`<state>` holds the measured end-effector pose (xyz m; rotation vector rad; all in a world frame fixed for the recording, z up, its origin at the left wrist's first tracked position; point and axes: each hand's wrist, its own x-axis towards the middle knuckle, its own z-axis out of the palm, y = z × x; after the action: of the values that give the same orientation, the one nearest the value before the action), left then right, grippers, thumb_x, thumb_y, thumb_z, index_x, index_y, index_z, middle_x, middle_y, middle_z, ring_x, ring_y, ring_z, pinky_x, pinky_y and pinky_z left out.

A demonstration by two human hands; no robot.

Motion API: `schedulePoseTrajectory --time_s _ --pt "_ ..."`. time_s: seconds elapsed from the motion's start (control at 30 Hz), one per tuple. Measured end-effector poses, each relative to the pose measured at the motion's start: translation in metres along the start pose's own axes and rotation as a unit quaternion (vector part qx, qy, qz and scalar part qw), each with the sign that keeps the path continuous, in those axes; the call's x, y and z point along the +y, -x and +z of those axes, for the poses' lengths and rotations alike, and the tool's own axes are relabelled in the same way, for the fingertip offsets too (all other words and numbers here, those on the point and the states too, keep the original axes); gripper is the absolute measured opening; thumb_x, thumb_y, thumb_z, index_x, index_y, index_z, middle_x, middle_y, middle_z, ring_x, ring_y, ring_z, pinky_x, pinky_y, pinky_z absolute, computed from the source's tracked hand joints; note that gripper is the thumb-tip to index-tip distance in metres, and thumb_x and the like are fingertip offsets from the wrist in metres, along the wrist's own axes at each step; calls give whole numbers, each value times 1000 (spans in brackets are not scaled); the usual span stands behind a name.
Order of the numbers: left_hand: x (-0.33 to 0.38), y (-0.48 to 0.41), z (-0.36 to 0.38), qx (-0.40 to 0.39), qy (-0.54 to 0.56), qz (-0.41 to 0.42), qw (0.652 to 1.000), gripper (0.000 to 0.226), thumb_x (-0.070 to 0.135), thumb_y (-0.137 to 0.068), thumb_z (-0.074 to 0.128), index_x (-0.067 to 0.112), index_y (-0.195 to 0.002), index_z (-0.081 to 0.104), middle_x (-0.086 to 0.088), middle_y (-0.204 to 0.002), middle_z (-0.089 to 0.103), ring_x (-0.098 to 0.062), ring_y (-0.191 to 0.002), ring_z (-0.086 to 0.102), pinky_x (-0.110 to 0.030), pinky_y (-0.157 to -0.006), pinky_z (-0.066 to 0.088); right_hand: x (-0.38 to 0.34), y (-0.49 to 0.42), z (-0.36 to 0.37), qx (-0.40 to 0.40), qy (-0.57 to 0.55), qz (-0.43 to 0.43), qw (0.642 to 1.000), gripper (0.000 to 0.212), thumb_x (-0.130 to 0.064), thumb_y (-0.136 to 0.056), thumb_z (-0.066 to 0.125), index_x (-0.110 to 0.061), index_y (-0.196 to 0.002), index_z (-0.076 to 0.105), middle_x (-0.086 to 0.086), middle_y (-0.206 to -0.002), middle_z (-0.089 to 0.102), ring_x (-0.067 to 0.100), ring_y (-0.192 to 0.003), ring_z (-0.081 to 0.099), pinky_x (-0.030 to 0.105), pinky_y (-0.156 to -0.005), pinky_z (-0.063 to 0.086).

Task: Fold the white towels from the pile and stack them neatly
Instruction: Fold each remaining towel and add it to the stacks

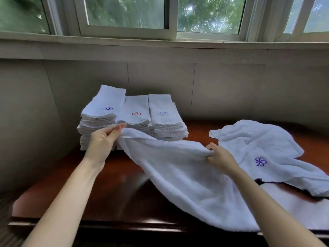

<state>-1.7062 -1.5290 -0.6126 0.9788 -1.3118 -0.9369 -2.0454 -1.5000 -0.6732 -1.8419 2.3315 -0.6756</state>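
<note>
Window (124, 13) behind stacked towels (133, 118).

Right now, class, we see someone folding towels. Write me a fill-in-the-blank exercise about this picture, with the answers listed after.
1. The folded towels stand in ___ stacks side by side.
2. The middle stack's top towel bears a ___ emblem.
3. Both the left hand and the right hand grip the same unfolded ___.
4. The loose towel on the right shows a ___ emblem.

Missing words: three; red; towel; purple
</note>
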Motion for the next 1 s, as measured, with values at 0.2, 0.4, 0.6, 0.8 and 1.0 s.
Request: schedulePoseTrajectory --time_s 0.2,0.4,0.6,0.8,1.0 --pt "66 -34 9 36 -224 164 960 50 7 -81 72 13 -129 59 -14 -99 70 -25 -91 67 -37 -95 49 -32 -57 -95 204 -43 8 978 21 -17 -90 47 -7 -102 61 23 -103 53 40 -95 53 34 -70 34" --pt "153 -63 10 222 -383 374 815 40 17 -89 55 11 -128 60 -30 -96 68 -44 -92 53 -52 -109 29 -55 -69 -189 346 -104 -64 930 29 -27 -84 70 -4 -100 65 20 -101 66 36 -96 58 33 -72 37" --pt "185 -73 -16 243 -438 280 819 35 37 -90 52 14 -109 71 -24 -103 68 -42 -101 60 -45 -92 46 -20 -52 -209 293 -44 -8 955 15 -23 -86 66 -8 -85 67 18 -99 67 34 -103 56 32 -83 40" --pt "137 -37 15 51 -560 209 800 19 29 -88 61 20 -98 76 -13 -101 69 -35 -106 52 -38 -93 36 -77 -6 -113 89 -65 -117 987 10 -26 -85 68 -19 -88 62 1 -85 62 22 -87 60 24 -69 39" --pt "99 -7 24 -103 -421 212 876 20 15 -96 51 13 -76 54 2 -74 48 6 -66 44 -11 -59 31 -144 35 6 -213 -85 -256 939 38 -19 -84 68 -14 -119 55 -2 -123 59 12 -110 51 17 -80 35"
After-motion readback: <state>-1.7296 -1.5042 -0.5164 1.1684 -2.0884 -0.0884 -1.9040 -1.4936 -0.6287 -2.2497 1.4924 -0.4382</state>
